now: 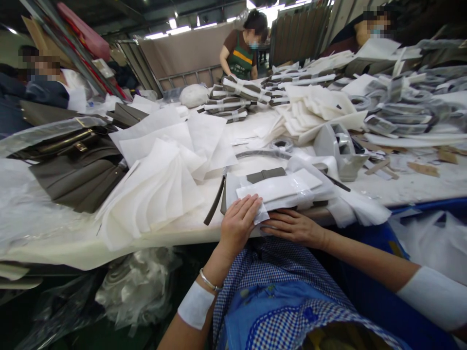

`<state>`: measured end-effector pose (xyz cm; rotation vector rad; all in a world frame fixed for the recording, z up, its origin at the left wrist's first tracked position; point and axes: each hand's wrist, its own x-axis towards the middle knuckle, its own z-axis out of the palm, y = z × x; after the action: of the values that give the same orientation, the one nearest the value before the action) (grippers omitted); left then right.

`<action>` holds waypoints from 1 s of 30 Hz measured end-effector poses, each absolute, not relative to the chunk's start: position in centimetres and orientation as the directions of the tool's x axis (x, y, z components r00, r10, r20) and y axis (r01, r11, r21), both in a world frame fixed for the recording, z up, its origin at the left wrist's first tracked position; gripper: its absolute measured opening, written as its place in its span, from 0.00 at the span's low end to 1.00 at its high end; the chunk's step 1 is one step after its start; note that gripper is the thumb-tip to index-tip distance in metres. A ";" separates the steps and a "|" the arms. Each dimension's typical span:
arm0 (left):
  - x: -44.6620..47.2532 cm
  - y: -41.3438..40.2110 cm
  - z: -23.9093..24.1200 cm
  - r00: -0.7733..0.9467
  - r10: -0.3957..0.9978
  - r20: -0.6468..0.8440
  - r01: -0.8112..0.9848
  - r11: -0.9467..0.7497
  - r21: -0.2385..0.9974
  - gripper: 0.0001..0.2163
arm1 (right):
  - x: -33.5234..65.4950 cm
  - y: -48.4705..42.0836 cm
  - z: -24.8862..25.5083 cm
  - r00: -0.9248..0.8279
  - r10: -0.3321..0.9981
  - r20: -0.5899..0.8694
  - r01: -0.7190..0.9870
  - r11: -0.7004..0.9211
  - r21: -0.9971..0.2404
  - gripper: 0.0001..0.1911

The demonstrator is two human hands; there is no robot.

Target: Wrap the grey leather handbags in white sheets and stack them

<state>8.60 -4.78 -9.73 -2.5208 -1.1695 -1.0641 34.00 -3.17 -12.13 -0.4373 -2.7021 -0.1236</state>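
Observation:
My left hand [240, 218] lies with its fingers stretched flat and together on the left end of a white foam wrap [280, 189]. My right hand [295, 227] rests along the wrap's near edge, fingers extended and slightly apart, the thumb not clearly visible. Clear plastic covers part of the wrap, which lies over a grey-brown leather piece [266, 175] at the table's front edge. A dark strap [215, 199] sticks out to its left. How the wrapped piece continues underneath is hidden.
Fanned white foam sheets [149, 189] and a grey-brown handbag [78, 167] lie to the left. At the right stands a grey tape dispenser [337, 148]. Wrapped bundles [237, 99] are piled farther back, where a person in an apron [239, 53] works. A blue bin [383, 233] stands near my right arm.

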 end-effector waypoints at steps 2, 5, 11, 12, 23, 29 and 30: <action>8.6 -4.8 -9.7 0.436 0.607 0.664 0.725 -0.674 0.140 0.24 | 33.5 -3.0 -12.2 -0.840 0.271 0.470 0.336 0.940 0.058 0.21; 8.6 -4.8 -9.7 0.448 0.606 0.657 0.722 -0.678 0.134 0.23 | 32.4 -2.7 -12.0 -0.776 0.166 0.609 0.317 0.937 0.149 0.15; 8.7 -4.8 -9.6 0.448 0.568 0.690 0.740 -0.669 0.070 0.23 | 30.7 -4.4 -11.0 -0.727 0.140 0.672 0.259 0.963 0.080 0.12; 8.8 -4.8 -9.7 0.444 0.562 0.697 0.743 -0.666 0.064 0.22 | 30.5 -5.0 -11.1 -0.718 0.162 0.677 0.261 0.964 0.046 0.12; 9.0 -4.5 -10.9 0.408 0.555 0.725 0.770 -0.636 0.054 0.22 | 29.8 -9.5 -10.3 -0.664 0.365 0.653 0.289 0.930 -0.226 0.16; 8.9 -4.8 -10.1 0.426 0.593 0.683 0.769 -0.635 0.072 0.21 | 29.6 -8.1 -7.2 -0.654 0.314 0.688 0.259 0.948 -0.185 0.14; 8.8 -4.9 -9.9 0.442 0.604 0.664 0.763 -0.642 0.076 0.21 | 29.6 -8.0 -7.0 -0.665 0.307 0.682 0.256 0.950 -0.178 0.14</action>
<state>8.77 -4.89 -9.86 -2.4603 -1.1884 -0.9882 29.61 -8.03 -7.00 -0.3938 -2.3286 0.0855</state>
